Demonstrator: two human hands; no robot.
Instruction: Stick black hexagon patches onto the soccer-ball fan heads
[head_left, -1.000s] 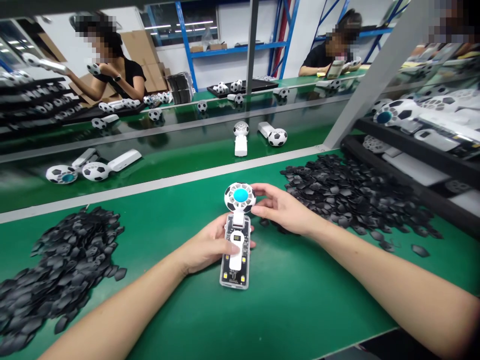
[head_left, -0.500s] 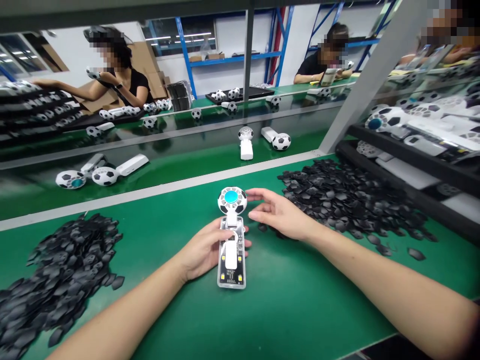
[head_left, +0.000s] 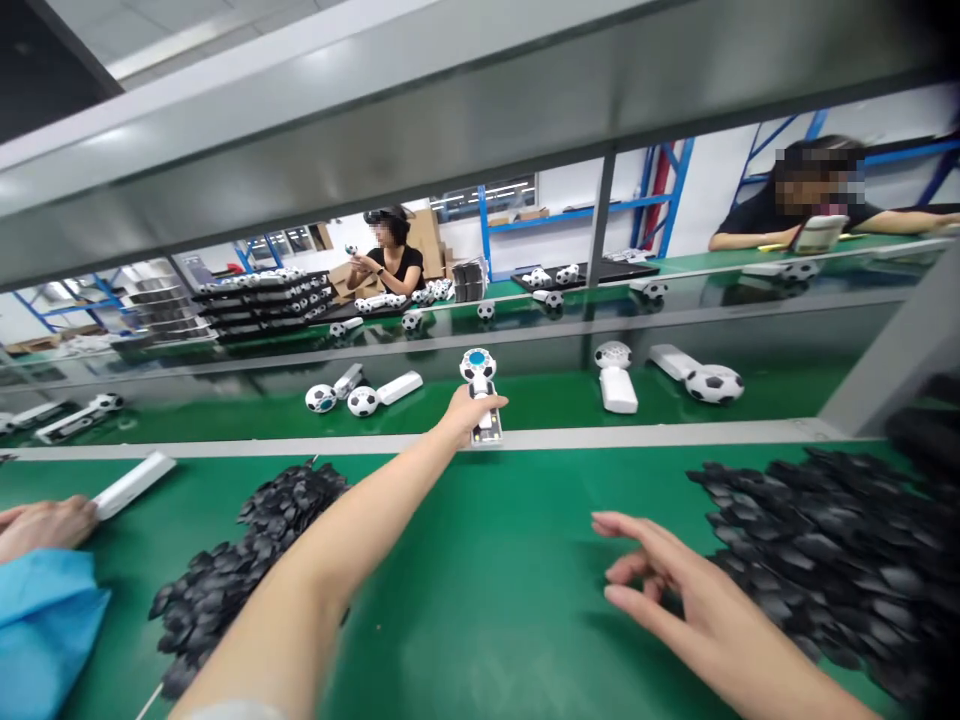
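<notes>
My left hand (head_left: 466,412) reaches forward over the belt's near edge, its fingers wrapped round a football-headed device (head_left: 478,364). The device has a round black-and-white head with a blue disc and a clear body with a dark circuit board. My right hand (head_left: 675,590) hovers above the green table (head_left: 480,600), fingers apart and holding nothing. Beside it on the right lies a pile of black pieces (head_left: 825,560). A second pile of black pieces (head_left: 247,550) is left of my left forearm.
Similar devices lie on the green belt (head_left: 540,405), including one (head_left: 617,378) at right. At far left, another person's hand (head_left: 49,525) in a blue sleeve touches a white device (head_left: 135,485). A grey post (head_left: 885,340) stands right; a metal beam (head_left: 450,110) crosses above.
My left hand has carried the device forward from the table to the belt's edge. My right hand is now apart from the device. The view has shifted, bringing the neighbouring hand into sight.
</notes>
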